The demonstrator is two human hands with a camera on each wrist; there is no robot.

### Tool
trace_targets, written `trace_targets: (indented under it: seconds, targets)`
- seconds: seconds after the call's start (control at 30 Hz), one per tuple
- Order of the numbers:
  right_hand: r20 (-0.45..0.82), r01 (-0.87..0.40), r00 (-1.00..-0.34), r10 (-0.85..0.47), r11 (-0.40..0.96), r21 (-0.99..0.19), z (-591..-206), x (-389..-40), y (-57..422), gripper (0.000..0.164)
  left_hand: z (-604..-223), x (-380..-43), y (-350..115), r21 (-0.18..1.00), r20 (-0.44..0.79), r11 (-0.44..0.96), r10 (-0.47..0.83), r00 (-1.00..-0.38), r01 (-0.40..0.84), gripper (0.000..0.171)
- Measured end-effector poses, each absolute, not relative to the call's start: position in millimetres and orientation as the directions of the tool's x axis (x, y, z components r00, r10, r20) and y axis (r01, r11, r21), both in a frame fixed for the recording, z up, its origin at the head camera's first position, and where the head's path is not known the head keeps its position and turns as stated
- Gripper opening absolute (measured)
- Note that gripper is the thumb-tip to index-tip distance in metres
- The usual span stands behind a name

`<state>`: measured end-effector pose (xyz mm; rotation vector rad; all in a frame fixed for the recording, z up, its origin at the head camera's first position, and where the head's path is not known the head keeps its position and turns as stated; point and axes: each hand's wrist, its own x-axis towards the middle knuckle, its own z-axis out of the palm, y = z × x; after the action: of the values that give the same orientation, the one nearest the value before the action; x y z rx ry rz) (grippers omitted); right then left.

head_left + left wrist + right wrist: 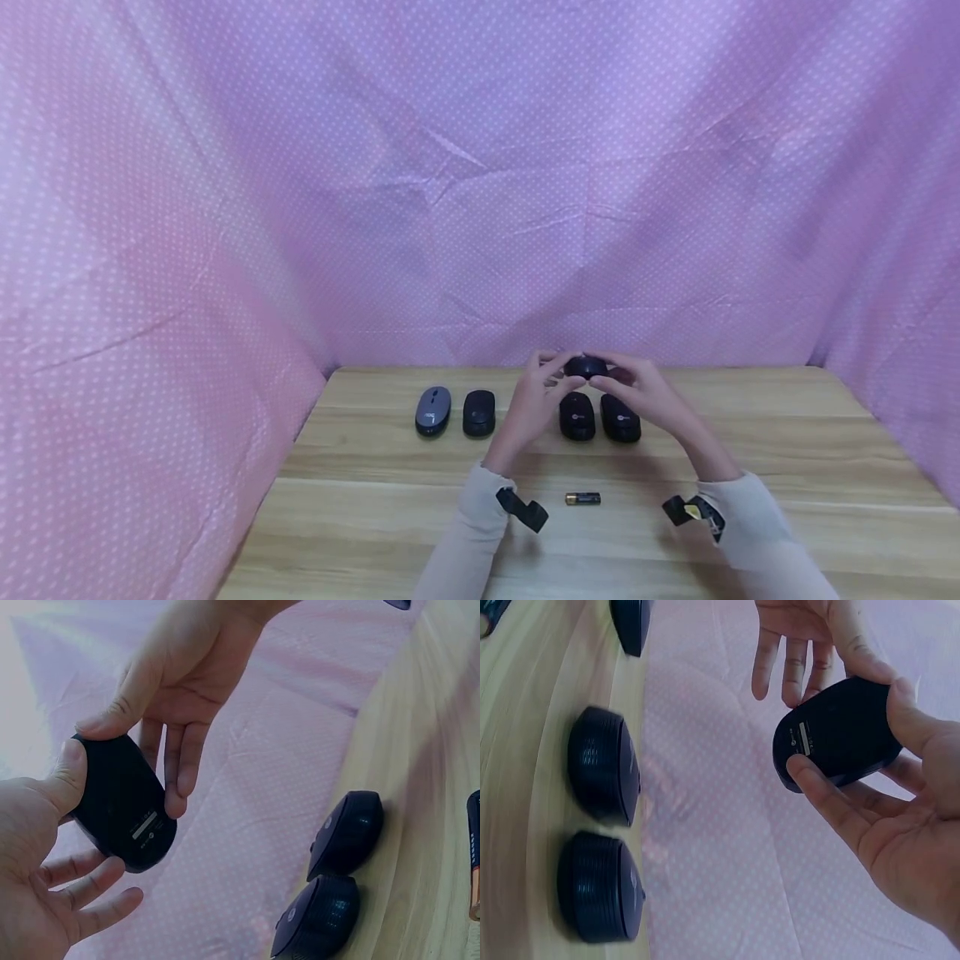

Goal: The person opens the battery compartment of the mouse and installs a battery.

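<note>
A black computer mouse (585,367) is held up above the far part of the table, between both hands. My left hand (531,402) grips one side of it, thumb on the underside. From the other side my right hand (647,398) grips it too, its thumb close to the left thumb. The underside of this mouse (124,802) shows in the left wrist view, with a small white label near one end. In the right wrist view the right hand (922,802) has a finger beside that label.
Two black mice with small logos, one (577,418) left of the other (621,419), lie below the hands. Further left are a black mouse (478,413) and a grey-topped mouse (432,410). A battery (582,498) lies nearer the front of the wooden table (360,517). Pink dotted cloth (480,250) hangs behind.
</note>
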<state>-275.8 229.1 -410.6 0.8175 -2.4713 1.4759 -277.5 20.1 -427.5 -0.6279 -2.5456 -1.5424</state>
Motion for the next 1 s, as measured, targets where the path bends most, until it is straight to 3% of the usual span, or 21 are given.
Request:
trace_targets:
  seconds: [0.2,0.37,0.53,0.77,1.0]
  targets:
    - [0.380,-0.507,-0.845,-0.376,0.334,-0.795,-408.9,-276.3,216.0,0.035,-424.5,-277.6,8.6,0.845,0.315,0.370,0.238,-0.919,0.385,0.049]
    - [0.317,-0.425,-0.888,-0.334,0.334,-0.841,-408.2,-275.5,204.4,0.034,-424.5,-280.2,2.3,0.853,0.314,0.369,0.202,-0.928,0.369,0.046]
    - [0.262,-0.347,-0.924,-0.279,0.320,-0.882,-409.4,-276.1,191.5,0.040,-423.2,-280.1,-7.2,0.872,0.258,0.359,0.243,-0.935,0.333,0.047]
    - [0.311,-0.371,-0.913,-0.263,0.226,-0.901,-416.3,-276.2,181.9,0.035,-421.3,-282.0,-16.0,0.961,0.139,0.171,0.381,-0.914,0.217,0.049]
    - [0.339,-0.384,-0.908,-0.246,0.169,-0.908,-422.3,-274.5,174.2,0.038,-419.0,-283.8,-22.6,0.989,0.118,0.036,0.393,-0.912,0.144,0.045]
